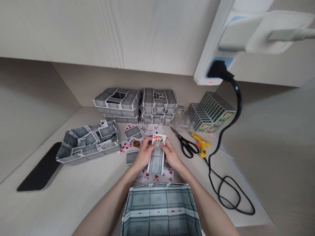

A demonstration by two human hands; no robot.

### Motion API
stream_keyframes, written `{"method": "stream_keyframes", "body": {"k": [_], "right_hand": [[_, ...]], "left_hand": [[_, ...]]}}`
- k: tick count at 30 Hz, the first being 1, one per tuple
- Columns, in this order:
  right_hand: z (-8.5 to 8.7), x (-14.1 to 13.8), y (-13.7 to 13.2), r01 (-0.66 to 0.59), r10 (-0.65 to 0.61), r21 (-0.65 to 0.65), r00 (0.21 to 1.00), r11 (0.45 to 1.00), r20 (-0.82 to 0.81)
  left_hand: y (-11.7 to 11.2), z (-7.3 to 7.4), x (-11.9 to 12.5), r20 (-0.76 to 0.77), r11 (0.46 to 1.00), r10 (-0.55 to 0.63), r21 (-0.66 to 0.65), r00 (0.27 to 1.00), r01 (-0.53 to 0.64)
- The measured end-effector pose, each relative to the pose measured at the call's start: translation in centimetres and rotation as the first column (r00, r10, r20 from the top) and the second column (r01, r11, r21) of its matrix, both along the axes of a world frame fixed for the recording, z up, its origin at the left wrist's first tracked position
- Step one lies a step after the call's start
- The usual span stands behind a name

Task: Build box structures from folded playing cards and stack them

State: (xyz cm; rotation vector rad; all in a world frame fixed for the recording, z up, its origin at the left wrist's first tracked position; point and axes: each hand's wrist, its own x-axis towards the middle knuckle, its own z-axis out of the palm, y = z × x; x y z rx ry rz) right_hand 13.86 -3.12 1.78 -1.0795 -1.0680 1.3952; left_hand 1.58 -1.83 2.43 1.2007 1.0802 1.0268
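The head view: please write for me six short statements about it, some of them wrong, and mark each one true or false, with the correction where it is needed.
1. The left hand and the right hand both hold the cards. True.
2. The scissors lie between the right hand and the glue gun. True.
3. The glue gun is in the left hand. False: it lies on the table.
4. The phone lies by the left box. True.
5. The left box is closed on top. False: it is open, with cards inside.
6. The phone is white. False: its visible face is black.
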Motion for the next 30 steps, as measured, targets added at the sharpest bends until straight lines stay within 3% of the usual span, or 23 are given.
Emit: {"method": "stream_keyframes", "body": {"k": [7,16,26,30], "right_hand": [[-0.4,-0.1,0.1,0.091,-0.091,0.055,0.996,0.994,0.005],[-0.4,0.1,0.4,0.028,-0.028,0.006,0.993,1.0,-0.117],[-0.6,0.1,0.5,0.037,-0.04,-0.04,0.995,0.999,-0.09],[-0.3,0.2,0.5,-0.048,0.04,-0.035,0.979,0.998,-0.2]], "left_hand": [[0.1,-0.2,0.2,0.081,1.0,-0.008,0.002,0.997,0.008],[0.1,-0.7,0.3,0.1,1.0,0.025,-0.004,0.995,-0.025],[0.3,-1.3,0.1,-0.03,0.981,0.125,0.152,0.992,-0.119],[0.5,-1.4,-0.1,0.015,0.961,0.218,0.168,0.976,-0.218]]}}
